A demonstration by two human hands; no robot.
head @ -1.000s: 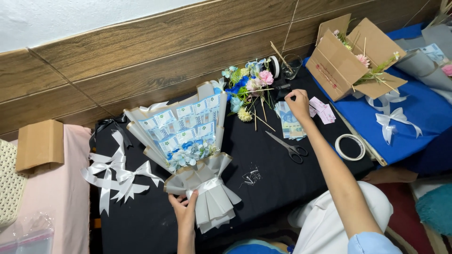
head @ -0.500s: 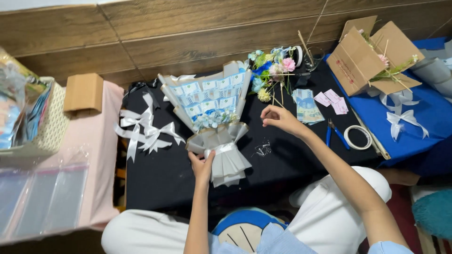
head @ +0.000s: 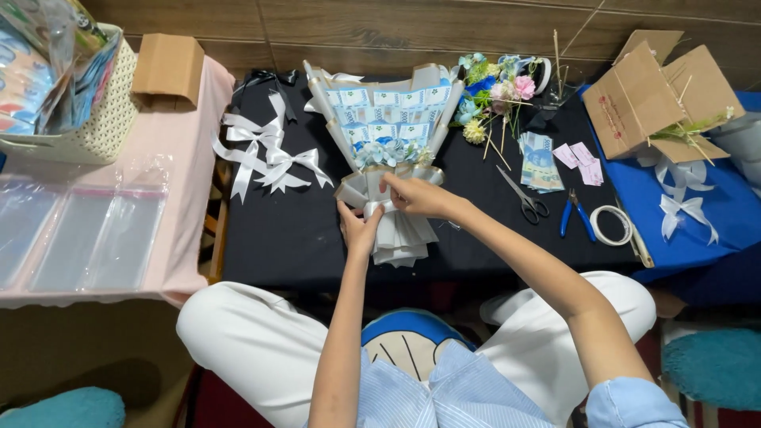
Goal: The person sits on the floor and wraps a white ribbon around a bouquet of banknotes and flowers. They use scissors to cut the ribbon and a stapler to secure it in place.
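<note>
The wrapped bouquet [head: 386,150] is lying flat on the black table [head: 293,230], long axis running approx. from the fanned top at the far wall side down to the stem end nearest the person, tilted only slightly off that line. Both hands are meeting at its narrow waist, i.e. the grip is sitting at the neck w/ the wide fan lying directly ahead of it. The left hand [head: 358,227] is closing around the lower wrap from the left side, fingers curled onto the paper. The right hand [head: 418,196] is pressing on the waist from the right, fingertips pinching at the wrap (exact contact cannot be resolved). Scissors [head: 523,196] and blue pliers [head: 576,214] are lying well apart to the right, nearer the right hand; 1 cluster of white ribbon bows [head: 265,154] is lying to the left.
</note>
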